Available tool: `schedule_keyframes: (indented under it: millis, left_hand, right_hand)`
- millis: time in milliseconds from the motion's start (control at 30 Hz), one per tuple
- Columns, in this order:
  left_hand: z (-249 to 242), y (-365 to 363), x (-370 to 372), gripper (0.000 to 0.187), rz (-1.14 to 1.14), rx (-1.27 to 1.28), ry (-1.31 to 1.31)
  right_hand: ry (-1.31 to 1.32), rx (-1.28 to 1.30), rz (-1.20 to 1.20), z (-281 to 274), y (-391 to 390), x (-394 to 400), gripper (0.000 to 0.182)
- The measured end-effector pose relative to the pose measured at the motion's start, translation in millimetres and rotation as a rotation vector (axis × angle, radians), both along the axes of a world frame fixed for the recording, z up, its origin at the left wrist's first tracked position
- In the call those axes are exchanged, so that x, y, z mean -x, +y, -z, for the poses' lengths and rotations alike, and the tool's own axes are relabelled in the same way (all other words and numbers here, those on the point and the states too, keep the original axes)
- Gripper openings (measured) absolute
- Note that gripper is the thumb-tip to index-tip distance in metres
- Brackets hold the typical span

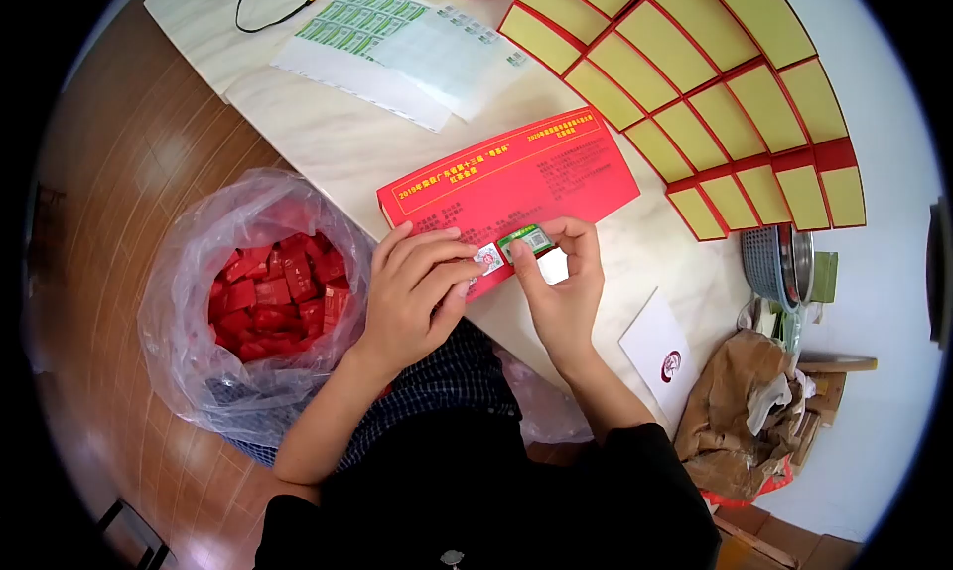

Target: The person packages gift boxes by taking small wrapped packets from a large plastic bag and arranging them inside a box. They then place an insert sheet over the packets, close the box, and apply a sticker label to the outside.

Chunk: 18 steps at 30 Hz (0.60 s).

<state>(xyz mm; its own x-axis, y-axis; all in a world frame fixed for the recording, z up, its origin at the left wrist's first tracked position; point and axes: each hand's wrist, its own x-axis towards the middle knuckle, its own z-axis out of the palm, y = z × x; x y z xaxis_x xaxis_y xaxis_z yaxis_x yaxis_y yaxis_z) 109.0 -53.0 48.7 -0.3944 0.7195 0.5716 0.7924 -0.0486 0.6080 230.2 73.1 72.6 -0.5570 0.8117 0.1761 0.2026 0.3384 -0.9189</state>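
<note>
The right grip (562, 290) pinches a small green label (525, 242) between thumb and forefinger, at the lower edge of a red box (516, 178). The left grip (412, 290) is not closed on anything that I can make out: its fingers lie bent across the box's near side, fingertips beside a white square with a pink mark (487, 258).

The label looks thin, light and flexible, probably sticky underneath and easy to crease, so it is best held by its edges with the fingertips. The box seems to be stiff, light card, its smooth face perhaps a little slippery; a flat hand near an edge should steady it without denting.

The box lies on the pale desk (685, 262). Beyond it are label sheets (362, 19), and to the right of those, rows of yellow-and-red boxes (695, 103). A white card (655, 356) lies near the right forearm; left of the person, a clear bag (179, 302) holds red packets (273, 292).

The thumb covers part of the label, and its underside is hidden, as is the left palm. The box's small print is too fine to read, and the far boxes are cut off at the top.
</note>
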Motion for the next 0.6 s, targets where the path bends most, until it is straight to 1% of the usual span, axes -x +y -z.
schedule_keyframes:
  millis: [300, 600]
  left_hand:
    - [1.4, -0.4, -1.7, 0.018, -0.014, -0.012, -0.028]
    - [2.2, -0.9, -2.2, 0.018, -0.012, -0.003, -0.032]
  right_hand:
    - [0.018, -0.033, 0.025, 5.9, -1.8, 2.1, 0.032]
    - [-0.010, -0.148, 0.039, 6.3, -3.5, 3.0, 0.032]
